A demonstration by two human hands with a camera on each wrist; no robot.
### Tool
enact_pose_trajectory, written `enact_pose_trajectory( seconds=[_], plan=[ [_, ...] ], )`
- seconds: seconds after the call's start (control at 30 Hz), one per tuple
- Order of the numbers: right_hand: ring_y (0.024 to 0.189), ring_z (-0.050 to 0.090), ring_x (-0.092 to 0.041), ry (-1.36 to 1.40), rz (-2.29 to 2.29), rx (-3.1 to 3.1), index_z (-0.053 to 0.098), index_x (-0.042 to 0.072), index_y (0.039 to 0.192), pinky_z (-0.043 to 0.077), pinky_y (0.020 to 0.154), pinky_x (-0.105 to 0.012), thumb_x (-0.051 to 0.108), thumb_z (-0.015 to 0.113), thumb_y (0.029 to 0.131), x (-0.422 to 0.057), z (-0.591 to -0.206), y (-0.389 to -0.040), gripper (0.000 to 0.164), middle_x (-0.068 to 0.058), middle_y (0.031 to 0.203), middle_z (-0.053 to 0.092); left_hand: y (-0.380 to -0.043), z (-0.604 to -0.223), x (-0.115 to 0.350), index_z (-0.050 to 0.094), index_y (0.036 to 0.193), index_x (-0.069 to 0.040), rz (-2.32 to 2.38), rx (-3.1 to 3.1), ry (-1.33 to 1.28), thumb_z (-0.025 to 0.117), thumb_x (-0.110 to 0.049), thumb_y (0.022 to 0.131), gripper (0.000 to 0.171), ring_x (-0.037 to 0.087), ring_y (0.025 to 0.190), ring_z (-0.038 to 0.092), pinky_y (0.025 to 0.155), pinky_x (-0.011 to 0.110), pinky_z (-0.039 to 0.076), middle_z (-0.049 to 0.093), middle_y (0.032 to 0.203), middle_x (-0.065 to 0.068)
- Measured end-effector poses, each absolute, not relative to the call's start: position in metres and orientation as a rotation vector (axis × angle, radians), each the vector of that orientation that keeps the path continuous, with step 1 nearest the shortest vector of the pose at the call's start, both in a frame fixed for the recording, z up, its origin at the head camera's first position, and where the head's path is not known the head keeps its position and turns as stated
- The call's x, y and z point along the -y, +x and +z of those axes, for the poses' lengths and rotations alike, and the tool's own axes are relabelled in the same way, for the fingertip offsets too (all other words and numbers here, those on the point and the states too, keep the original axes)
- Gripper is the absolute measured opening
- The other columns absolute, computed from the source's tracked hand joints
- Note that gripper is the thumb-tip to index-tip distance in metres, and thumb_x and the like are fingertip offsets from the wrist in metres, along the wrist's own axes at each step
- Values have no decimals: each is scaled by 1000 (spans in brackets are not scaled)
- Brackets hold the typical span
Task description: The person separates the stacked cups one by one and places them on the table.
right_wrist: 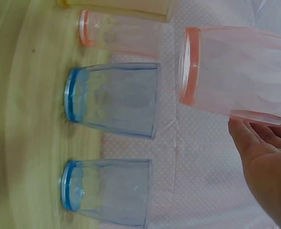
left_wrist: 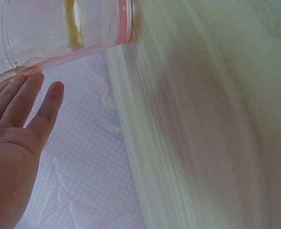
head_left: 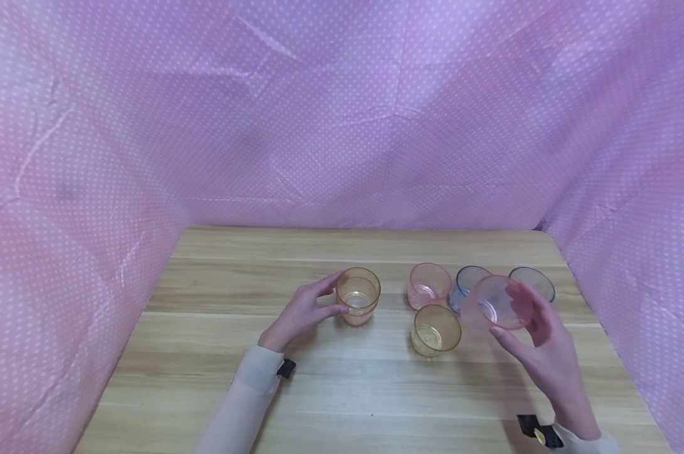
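Observation:
My left hand (head_left: 304,312) grips two nested cups between thumb and fingers, a clear yellow cup (head_left: 359,280) inside a pink cup (head_left: 356,319). In the left wrist view the outer cup's pink base band (left_wrist: 123,21) is right at the tabletop, with the yellow band showing inside. My right hand (head_left: 553,362) holds another clear pink cup (right_wrist: 240,71) by its sides, lifted above the table. Under and behind it stand two blue cups, the nearer one (right_wrist: 116,98) and the farther one (right_wrist: 114,191) in the right wrist view.
Between my hands a yellow cup (head_left: 435,331) stands upright in front of a pink cup (head_left: 428,285). The wooden table (head_left: 217,378) is bordered by a polka-dotted pink cloth (head_left: 330,126) at the back and sides.

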State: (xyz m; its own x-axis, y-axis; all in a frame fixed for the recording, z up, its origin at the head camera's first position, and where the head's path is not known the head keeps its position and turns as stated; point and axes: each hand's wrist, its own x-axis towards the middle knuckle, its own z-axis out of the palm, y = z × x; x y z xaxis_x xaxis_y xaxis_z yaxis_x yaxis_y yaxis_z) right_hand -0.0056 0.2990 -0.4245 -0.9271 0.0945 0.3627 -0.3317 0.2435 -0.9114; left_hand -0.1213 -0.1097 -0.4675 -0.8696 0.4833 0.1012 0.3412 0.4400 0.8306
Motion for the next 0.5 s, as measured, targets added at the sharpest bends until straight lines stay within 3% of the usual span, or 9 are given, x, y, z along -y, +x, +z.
enact_pose_trajectory(
  seconds=[0.5],
  plan=[
    [133, 54, -5, 181, 1713, 2174, 40, -7, 152, 41, 109, -14, -34, 71, 72, -312, -443, 0, 90, -1, 142, 60, -124, -469, 109, 49, 155, -14, 1410, -2553, 748, 82, -29, 89, 76, 36, 126, 62, 112, 55, 46, 57, 149, 10]
  ],
)
